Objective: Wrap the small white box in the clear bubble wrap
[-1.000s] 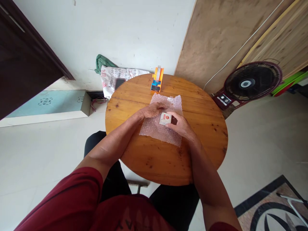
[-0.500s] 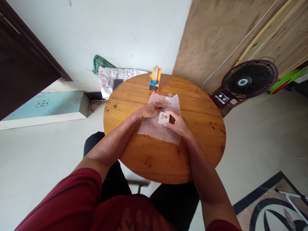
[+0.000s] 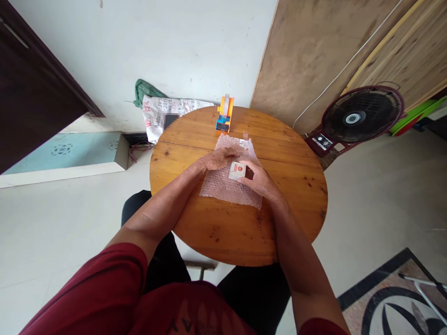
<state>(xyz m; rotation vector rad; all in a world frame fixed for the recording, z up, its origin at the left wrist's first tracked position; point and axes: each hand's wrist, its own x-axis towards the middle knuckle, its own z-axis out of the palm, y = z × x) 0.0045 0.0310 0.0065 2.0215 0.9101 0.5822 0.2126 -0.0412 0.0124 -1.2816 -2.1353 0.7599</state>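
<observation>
1 tape dispenser beyond bubble-wrap

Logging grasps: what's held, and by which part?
The right hand holds the small box near its right edge, between thumb and fingers. Whether the left hand grips the bubble wrap can't be told.

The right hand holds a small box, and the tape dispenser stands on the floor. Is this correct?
Not entirely: the tape dispenser stands on the wooden table, as the head view shows. The right hand does hold a small box.

Room rightward, tape dispenser ahead
</observation>
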